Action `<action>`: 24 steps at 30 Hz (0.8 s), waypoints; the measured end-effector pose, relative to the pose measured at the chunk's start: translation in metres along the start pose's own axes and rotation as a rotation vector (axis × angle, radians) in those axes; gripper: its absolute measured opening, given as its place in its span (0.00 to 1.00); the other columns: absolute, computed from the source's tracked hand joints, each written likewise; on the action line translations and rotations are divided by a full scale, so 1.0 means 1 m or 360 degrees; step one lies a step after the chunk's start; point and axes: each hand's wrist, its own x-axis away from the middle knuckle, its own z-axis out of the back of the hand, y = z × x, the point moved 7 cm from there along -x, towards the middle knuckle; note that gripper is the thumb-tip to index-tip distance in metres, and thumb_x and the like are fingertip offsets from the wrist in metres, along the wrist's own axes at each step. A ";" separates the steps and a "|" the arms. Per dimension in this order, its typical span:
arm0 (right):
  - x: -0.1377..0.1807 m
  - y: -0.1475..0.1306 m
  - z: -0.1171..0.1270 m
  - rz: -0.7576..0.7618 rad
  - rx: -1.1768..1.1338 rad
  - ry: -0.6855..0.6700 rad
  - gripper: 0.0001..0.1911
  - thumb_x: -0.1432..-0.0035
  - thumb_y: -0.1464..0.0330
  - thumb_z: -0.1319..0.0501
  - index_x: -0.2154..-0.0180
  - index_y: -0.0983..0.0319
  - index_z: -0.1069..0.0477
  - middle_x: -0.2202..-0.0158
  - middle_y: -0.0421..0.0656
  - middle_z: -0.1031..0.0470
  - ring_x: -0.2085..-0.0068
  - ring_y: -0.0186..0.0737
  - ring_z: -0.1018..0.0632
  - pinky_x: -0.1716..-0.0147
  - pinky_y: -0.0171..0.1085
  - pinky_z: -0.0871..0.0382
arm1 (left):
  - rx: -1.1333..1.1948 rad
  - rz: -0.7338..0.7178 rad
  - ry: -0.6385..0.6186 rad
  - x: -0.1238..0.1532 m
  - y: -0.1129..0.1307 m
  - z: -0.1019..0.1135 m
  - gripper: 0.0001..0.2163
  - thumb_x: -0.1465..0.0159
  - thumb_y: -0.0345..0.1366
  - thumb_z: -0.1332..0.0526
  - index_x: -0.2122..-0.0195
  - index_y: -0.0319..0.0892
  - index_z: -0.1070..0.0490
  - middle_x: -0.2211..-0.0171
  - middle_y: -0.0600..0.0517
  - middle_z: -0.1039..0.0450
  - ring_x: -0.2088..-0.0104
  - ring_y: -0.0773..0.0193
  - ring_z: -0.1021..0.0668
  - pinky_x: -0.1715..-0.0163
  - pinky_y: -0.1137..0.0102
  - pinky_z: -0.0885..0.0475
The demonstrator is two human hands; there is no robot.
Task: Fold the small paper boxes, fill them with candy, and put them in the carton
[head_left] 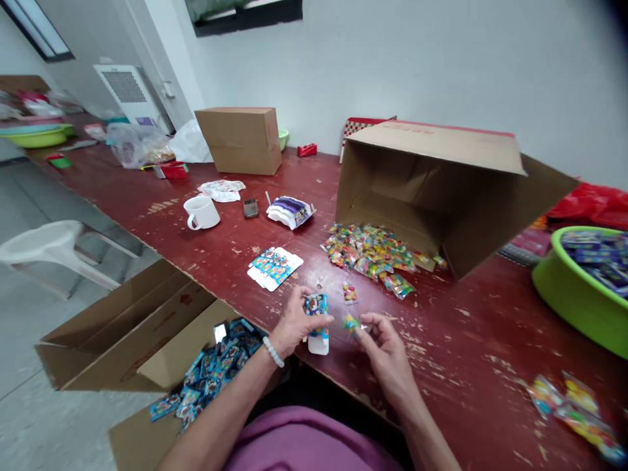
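Note:
My left hand (300,318) grips a small blue printed carton (318,320) by its sides, its white end flap pointing towards me. To the right, my right hand (381,337) pinches a small clear packet of colourful candy (350,322) between thumb and fingers, a short gap away from the carton. Another candy packet (349,293) lies on the table just beyond. Farther back sits a pile of candy packets (370,248) at the mouth of a cardboard box lying on its side. Flattened blue cartons (275,267) rest ahead of my left hand.
The tipped cardboard box (392,190) spreads its flaps over the red table (456,340). A green tub (579,294) stands right. Lower left, an open box (161,320) holds filled-looking blue cartons (210,366). A white mug (202,212) and a purple-white pack (290,212) stand farther off.

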 end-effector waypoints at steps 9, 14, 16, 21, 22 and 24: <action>0.032 -0.009 -0.035 -0.0033 0.0066 -0.0147 0.14 0.41 0.58 0.37 0.58 0.61 0.27 0.70 0.40 0.27 0.70 0.37 0.29 0.69 0.34 0.36 | 0.0720 0.0151 0.0235 0.004 -0.003 0.010 0.28 0.54 0.38 0.25 0.56 0.45 0.37 0.67 0.56 0.29 0.72 0.67 0.24 0.70 0.68 0.25; 0.022 -0.010 -0.021 0.0022 -0.0046 0.0033 0.16 0.42 0.58 0.35 0.58 0.62 0.28 0.66 0.43 0.24 0.66 0.39 0.26 0.65 0.36 0.32 | 0.0740 0.0244 0.0082 0.024 0.002 0.007 0.23 0.51 0.38 0.27 0.59 0.44 0.37 0.69 0.55 0.28 0.74 0.64 0.23 0.76 0.68 0.25; 0.017 -0.012 -0.013 0.0012 -0.0147 0.0111 0.18 0.45 0.58 0.33 0.57 0.62 0.29 0.66 0.43 0.23 0.66 0.40 0.24 0.65 0.37 0.30 | 0.0621 0.0268 -0.0087 0.031 0.004 0.005 0.23 0.51 0.37 0.27 0.57 0.43 0.35 0.69 0.54 0.28 0.75 0.64 0.23 0.78 0.70 0.26; 0.010 -0.023 -0.008 -0.0032 -0.0156 0.0041 0.18 0.46 0.58 0.32 0.57 0.61 0.29 0.65 0.44 0.21 0.65 0.43 0.22 0.64 0.38 0.27 | 0.0380 0.0374 -0.0804 0.051 0.003 -0.020 0.25 0.53 0.30 0.27 0.53 0.39 0.28 0.64 0.50 0.25 0.70 0.64 0.22 0.71 0.71 0.26; 0.009 -0.027 -0.009 -0.0001 -0.0068 0.0008 0.16 0.44 0.58 0.33 0.58 0.61 0.28 0.64 0.44 0.21 0.65 0.43 0.22 0.64 0.39 0.28 | 0.0382 0.0393 -0.0893 0.054 0.001 -0.025 0.23 0.53 0.30 0.28 0.54 0.38 0.27 0.65 0.50 0.25 0.70 0.65 0.23 0.70 0.72 0.27; 0.009 -0.040 -0.010 0.0159 0.0196 -0.0048 0.12 0.39 0.59 0.38 0.59 0.60 0.26 0.64 0.45 0.21 0.64 0.44 0.22 0.63 0.40 0.28 | 0.0427 0.0425 -0.0976 0.057 -0.003 -0.036 0.21 0.52 0.29 0.30 0.55 0.39 0.26 0.69 0.52 0.26 0.73 0.67 0.24 0.71 0.72 0.28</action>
